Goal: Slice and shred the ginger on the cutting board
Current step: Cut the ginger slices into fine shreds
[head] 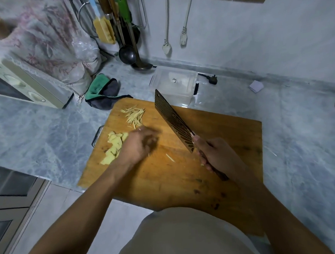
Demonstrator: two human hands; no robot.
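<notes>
A wooden cutting board (214,175) lies on the marble counter. A pile of ginger slices (114,146) sits at its left edge. Thin ginger shreds (134,115) lie near the far left corner, and a few stray shreds (170,157) lie mid-board. My left hand (139,146) is blurred, hovering just right of the slices with fingers curled; whether it holds ginger is unclear. My right hand (213,153) grips the handle of a cleaver (174,120), whose patterned blade points away, raised off the board.
A clear plastic container (174,83) stands just behind the board. A green and grey cloth (101,91) lies at the back left beside a microwave (23,84). Ladles (128,54) hang at the wall. A black plug (212,79) lies behind the container.
</notes>
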